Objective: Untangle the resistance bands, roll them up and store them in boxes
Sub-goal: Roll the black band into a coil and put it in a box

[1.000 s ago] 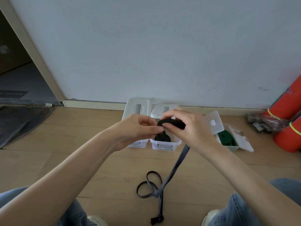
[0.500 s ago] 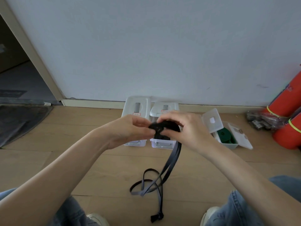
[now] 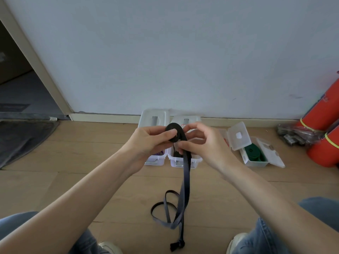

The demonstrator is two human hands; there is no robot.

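One green band (image 3: 254,154) lies rolled in its open box (image 3: 255,163), while the left hand (image 3: 146,143) pinches the dark band's (image 3: 185,189) coil and right hand (image 3: 207,143) fingers (image 3: 180,144) feed strap above the middle box (image 3: 183,161); most trails on the floor (image 3: 73,162).

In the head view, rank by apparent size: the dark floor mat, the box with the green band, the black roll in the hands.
1. Dark floor mat
2. Box with the green band
3. Black roll, though nearest the camera

pale wall (image 3: 183,52), wooden floor (image 3: 91,162), dark doorway (image 3: 16,79)
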